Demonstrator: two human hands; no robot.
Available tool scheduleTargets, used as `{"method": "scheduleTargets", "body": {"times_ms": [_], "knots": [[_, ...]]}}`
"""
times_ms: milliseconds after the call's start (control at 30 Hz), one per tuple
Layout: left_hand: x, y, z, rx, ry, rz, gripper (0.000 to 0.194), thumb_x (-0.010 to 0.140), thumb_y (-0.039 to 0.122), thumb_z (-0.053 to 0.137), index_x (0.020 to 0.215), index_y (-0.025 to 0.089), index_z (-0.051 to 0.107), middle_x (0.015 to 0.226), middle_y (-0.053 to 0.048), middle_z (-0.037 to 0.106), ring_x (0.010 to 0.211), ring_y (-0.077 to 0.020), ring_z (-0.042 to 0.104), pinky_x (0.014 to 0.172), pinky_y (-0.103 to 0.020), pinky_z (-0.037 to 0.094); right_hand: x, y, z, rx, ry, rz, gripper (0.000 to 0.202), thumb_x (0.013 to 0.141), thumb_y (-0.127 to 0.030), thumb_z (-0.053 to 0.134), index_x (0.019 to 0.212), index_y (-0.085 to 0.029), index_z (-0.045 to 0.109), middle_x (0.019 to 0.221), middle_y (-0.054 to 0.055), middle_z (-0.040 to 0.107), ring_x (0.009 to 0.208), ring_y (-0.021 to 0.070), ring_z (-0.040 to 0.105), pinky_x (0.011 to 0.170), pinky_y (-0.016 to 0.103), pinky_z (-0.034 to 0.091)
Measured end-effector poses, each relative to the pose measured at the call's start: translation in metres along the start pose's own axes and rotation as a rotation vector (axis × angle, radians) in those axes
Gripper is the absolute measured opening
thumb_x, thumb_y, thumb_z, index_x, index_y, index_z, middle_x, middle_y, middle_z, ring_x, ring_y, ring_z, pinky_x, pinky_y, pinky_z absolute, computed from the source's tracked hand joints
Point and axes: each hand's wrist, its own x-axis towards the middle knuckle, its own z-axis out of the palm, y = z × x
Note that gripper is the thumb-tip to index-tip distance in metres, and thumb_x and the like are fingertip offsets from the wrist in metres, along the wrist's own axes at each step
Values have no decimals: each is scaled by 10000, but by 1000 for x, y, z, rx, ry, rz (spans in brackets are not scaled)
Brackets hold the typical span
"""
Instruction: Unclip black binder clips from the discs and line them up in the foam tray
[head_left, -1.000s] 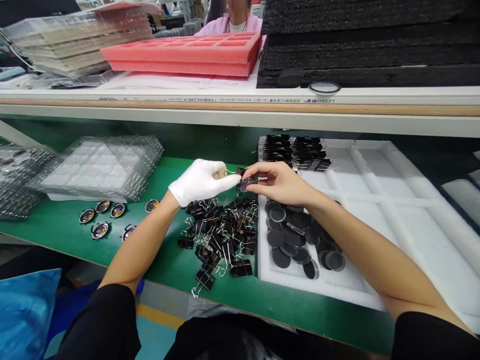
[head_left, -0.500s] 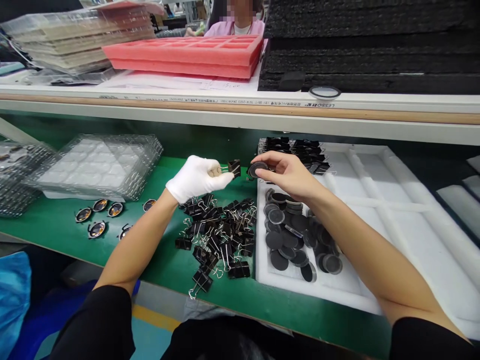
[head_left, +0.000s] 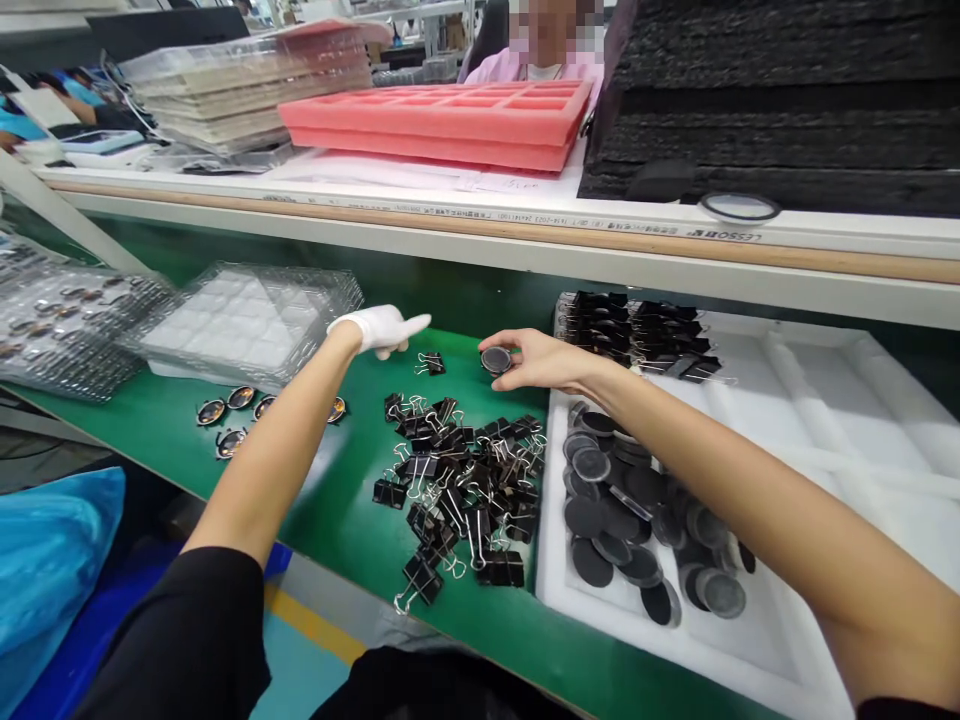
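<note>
**Round piece [head_left: 496, 360] held by the right hand [head_left: 525, 360]; left hand [head_left: 384, 330] free**

Nearest on the green counter [head_left: 577, 640] lies a loose heap of black binder clips [head_left: 465, 470], wire handles tangled. Right of it, the white tray [head_left: 551, 580] carries many dark discs [head_left: 592, 515] in its near compartment, overlapping and unsorted. Left of the heap, small round items with orange centres [head_left: 211, 412] lie scattered, partly hidden by the left forearm.

Beyond the heap, the bare right hand grasps the round piece by its edge between thumb and fingers, its dark face tilted towards the viewer. The piece is raised above the counter, just left of the tray. The gloved left hand is released: forefinger extended, other fingers partly curled, nothing visible in its grasp. A single binder clip [head_left: 430, 363] lies between the hands, apart from both.

Handling assessment: the piece appears light and stiff, its face probably smooth, slippery and easily marked. Hold should be taken at the rim, keeping fingertips off the flat face. The lone clip looks sturdy and springy; its wire handles offer the surest hold.

Farther back stand stacked clear trays [head_left: 247, 320] at left and rows of clipped items [head_left: 600, 320] in the white tray's far compartment. On the upper shelf [head_left: 525, 205] sit red foam trays [head_left: 427, 140] and a black foam stack [head_left: 772, 110]; a co-worker [head_left: 495, 68] sits behind.
</note>
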Motion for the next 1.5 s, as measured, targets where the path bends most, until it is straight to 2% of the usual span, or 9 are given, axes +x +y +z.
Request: {"method": "scheduleTargets", "body": {"times_ms": [100,133,200,333,533,700,967,1367,1500], "knots": [[7,29,18,-36,395,-21,795,1006,698,171,1052,158,753,989,-182,784,986,-330,733,893,-411,519,24,1,7,-158,-72,-48,631,656,-28,811,1264,-150,691,1050,60,745,944,216,704,871,333,595],[10,39,27,-38,472,-43,754,1028,643,170,1122,149,732,1094,-202,769,1062,-346,721,928,-435,515,31,3,10,-216,-68,-66,636,666,-4,775,1282,-136,684,1065,68,748,949,222,708,871,335,591],[16,54,44,-19,534,-97,684,1050,572,197,1225,134,691,1228,-233,723,1165,-374,686,992,-493,497,42,7,14,-374,-21,-114,629,671,34,720,1282,-117,690,1108,88,749,978,237,713,901,349,577],[24,58,62,3,545,-132,629,1061,537,229,1293,144,662,1292,-226,682,1235,-400,632,1045,-570,462,56,17,19,-674,19,-213,550,717,-10,757,1253,-130,729,1217,125,728,1069,277,704,994,396,543],[23,42,66,1,468,-126,599,1066,458,187,1480,227,554,1371,-206,626,1271,-389,579,1033,-587,456,62,25,12,-800,-45,-378,411,836,-198,815,1234,-128,737,1204,144,744,1079,311,712,988,442,547],[20,39,69,45,396,-72,603,1055,397,209,1623,290,383,1419,-191,576,1306,-394,538,1047,-593,441,71,30,5,-737,-86,-423,381,846,-231,816,1214,-161,741,1181,101,777,1054,304,726,962,438,549],[17,39,69,58,371,-65,602,1067,400,189,1651,316,313,1460,-153,557,1316,-370,520,1069,-571,424,89,33,11,-637,-135,-513,435,825,-264,783,1254,-214,736,1204,61,775,1034,307,728,971,477,540],[18,34,71,94,348,-8,584,1087,407,256,1666,329,250,1459,-148,538,1331,-363,516,1081,-545,411,89,34,17,-605,-166,-465,437,827,-284,800,1251,-231,710,1250,60,748,1119,318,694,975,466,535],[20,34,73,3,371,-31,576,1092,483,187,1601,311,393,1433,-150,577,1334,-351,532,1103,-537,397,68,17,22,-748,-38,-414,451,848,-213,747,1293,-222,674,1284,104,706,1136,344,653,1034,525,490]]}}
